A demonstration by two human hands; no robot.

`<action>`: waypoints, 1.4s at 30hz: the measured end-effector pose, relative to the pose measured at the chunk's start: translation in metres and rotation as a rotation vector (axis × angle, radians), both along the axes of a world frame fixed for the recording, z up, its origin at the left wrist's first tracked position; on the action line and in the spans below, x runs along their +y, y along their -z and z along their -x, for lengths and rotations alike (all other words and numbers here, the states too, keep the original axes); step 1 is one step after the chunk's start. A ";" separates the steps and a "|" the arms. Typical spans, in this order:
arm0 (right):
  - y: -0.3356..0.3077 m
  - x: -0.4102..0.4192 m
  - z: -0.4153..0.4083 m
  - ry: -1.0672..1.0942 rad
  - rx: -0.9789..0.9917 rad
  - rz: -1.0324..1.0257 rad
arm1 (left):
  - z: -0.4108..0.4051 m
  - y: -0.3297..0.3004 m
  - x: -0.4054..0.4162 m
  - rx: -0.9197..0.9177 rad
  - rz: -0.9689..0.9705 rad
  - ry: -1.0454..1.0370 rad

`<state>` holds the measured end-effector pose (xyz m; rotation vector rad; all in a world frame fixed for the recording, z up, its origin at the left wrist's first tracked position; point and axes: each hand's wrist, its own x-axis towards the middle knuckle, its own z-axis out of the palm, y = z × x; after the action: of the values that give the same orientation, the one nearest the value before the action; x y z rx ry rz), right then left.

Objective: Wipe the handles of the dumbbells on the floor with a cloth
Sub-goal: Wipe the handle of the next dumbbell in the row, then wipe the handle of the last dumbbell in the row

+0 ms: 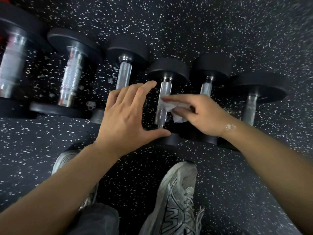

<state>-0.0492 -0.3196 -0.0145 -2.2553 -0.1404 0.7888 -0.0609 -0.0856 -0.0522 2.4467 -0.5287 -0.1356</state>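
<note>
Pinching white cloth (176, 108) in right hand (205, 114), pressing against knurled dumbbell handle (163, 102); holding left hand (126, 116) fingers spread open, hovering beside.

Black rubber floor (220, 31) flecked with white and grey specks, filling the frame from top edge to bottom. Specks smeared into streaks toward the upper right corner. Two worn grey mesh sneakers in the lower half: right sneaker (176, 197) at bottom centre, toe pointing up the frame, loose grey laces trailing to its right side, a large letter logo on its side panel. Left sneaker (67, 160) to the left of it, mostly hidden, only the toe and a strip of sole visible. Dark grey trouser leg (100, 217) at the bottom edge, covering the heel of the left sneaker. Small patch of red (2, 39) at the far left edge, too blurred to identify.
</note>
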 end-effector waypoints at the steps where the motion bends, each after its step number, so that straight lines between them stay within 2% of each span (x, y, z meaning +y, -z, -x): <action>1: -0.003 -0.009 0.003 0.045 -0.037 0.016 | 0.000 -0.001 -0.004 0.008 0.028 0.008; 6: -0.011 -0.062 0.017 0.241 -0.198 0.161 | -0.002 -0.006 -0.042 0.066 0.088 0.097; 11: -0.004 -0.103 0.012 0.336 -0.210 0.260 | -0.010 -0.008 -0.079 0.050 0.029 0.173; 19: 0.029 -0.110 -0.019 0.204 -0.387 0.300 | -0.003 0.009 -0.098 0.063 -0.047 0.209; 23: 0.039 -0.103 -0.014 0.244 -0.434 0.252 | -0.006 0.009 -0.099 0.109 -0.051 0.195; 26: 0.033 -0.097 -0.004 0.206 -0.341 0.220 | -0.005 0.009 -0.099 0.108 -0.070 0.184; 28: 0.027 -0.095 0.005 0.154 -0.178 0.184 | -0.006 0.008 -0.100 0.109 -0.077 0.184; 30: 0.023 -0.095 0.016 0.049 -0.025 0.154 | -0.006 0.007 -0.101 0.119 -0.078 0.191; 32: 0.020 -0.097 0.021 -0.057 0.021 0.162 | -0.006 0.007 -0.102 0.124 -0.083 0.197; 34: 0.017 -0.100 0.021 -0.128 -0.058 0.242 | -0.006 0.008 -0.103 0.118 -0.084 0.200; 37: 0.019 -0.103 0.016 -0.188 -0.313 0.431 | -0.005 0.008 -0.105 0.117 -0.080 0.205; 39: 0.023 -0.103 0.007 -0.119 -0.435 0.497 | -0.005 0.008 -0.104 0.124 -0.082 0.204; 42: 0.032 -0.104 -0.015 0.092 -0.495 0.458 | -0.006 0.008 -0.103 0.113 -0.093 0.202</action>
<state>-0.0346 -0.4237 -0.0461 -2.8356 -0.0911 0.2077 -0.0553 -0.1884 -0.0604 2.4526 -0.7324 -0.3874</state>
